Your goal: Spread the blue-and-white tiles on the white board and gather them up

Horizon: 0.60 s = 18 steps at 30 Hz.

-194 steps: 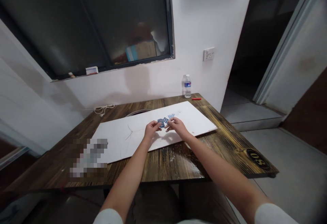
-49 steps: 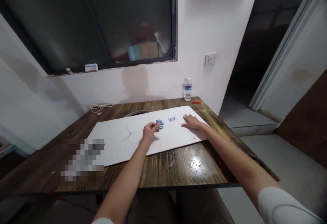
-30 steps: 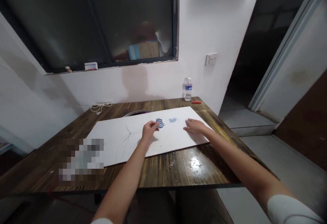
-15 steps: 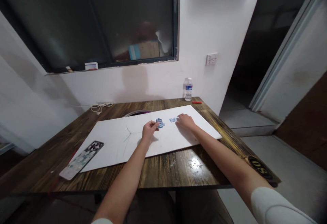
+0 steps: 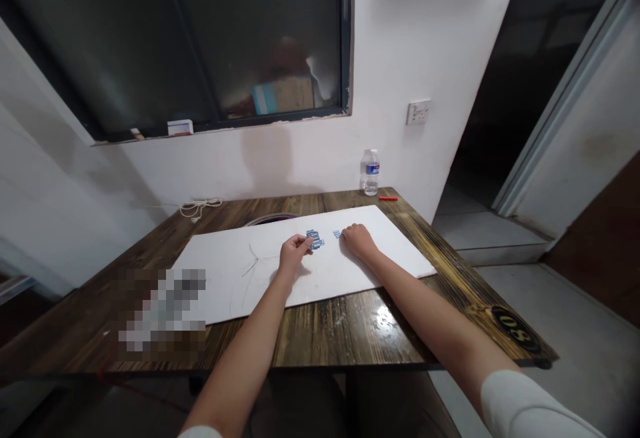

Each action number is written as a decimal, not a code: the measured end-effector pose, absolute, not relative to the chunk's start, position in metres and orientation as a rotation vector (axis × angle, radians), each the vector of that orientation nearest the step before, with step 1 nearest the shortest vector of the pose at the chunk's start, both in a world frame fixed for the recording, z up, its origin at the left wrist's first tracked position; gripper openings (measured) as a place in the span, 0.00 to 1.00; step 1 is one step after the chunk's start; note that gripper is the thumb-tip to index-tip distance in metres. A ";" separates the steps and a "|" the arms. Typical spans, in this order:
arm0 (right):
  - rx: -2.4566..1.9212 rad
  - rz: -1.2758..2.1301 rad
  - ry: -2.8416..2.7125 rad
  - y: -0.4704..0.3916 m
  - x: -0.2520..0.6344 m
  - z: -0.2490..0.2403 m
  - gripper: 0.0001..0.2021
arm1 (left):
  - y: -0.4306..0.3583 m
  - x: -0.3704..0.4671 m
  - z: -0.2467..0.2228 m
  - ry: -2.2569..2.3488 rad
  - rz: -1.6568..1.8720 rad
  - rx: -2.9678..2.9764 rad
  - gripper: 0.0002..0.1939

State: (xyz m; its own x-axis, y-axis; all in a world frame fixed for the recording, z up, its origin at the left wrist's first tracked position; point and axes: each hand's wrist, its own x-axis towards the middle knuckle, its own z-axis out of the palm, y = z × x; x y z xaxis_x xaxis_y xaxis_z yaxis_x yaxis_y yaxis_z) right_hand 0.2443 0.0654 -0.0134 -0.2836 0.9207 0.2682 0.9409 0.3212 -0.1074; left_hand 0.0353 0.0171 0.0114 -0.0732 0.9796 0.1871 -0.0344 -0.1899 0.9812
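On a white board (image 5: 365, 258) lies a cluster of small blue-outlined pieces (image 5: 316, 241), dark and pale in rows; their exact kind is too small to tell. My left hand (image 5: 296, 251) pinches the near left edge of this cluster between thumb and fingers. Just right of it is a smaller group of blue-striped pieces (image 5: 337, 234), partly covered by my right hand (image 5: 358, 239). The right fingers are curled down at that group, and what lies under the fingertips is hidden.
The board rests on a dark wooden table (image 5: 320, 338). A water bottle (image 5: 371, 173) and a red pen-like stick (image 5: 389, 198) stand and lie at the back right. White cord (image 5: 200, 207) is coiled at the back left. A pixelated patch covers the left front.
My right hand has shifted slightly left and its fingers have curled in, covering more of the smaller blue group. My left hand keeps its pinch. The view has shifted slightly.
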 end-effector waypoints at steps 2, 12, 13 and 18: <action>-1.664 -0.122 -2.315 0.065 0.247 -0.014 0.15 | 0.017 0.035 0.012 1.135 1.419 1.284 0.20; -1.366 0.123 -1.925 0.049 0.248 -0.007 0.13 | 0.016 0.036 0.011 1.160 1.411 1.276 0.19; -1.261 0.156 -1.893 0.047 0.244 -0.006 0.12 | 0.017 0.036 0.010 1.168 1.409 1.277 0.19; -0.809 0.106 -1.778 0.035 0.217 -0.003 0.08 | 0.018 0.036 0.011 1.183 1.401 1.265 0.20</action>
State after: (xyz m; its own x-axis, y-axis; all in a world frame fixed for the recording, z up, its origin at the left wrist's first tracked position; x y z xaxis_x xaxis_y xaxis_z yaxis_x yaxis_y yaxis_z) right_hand 0.2172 0.0348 -0.0028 -0.1406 0.5673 0.8114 0.4670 0.7607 -0.4509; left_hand 0.0362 0.0176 0.0105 -0.0914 0.9838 0.1544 -0.0124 -0.1561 0.9877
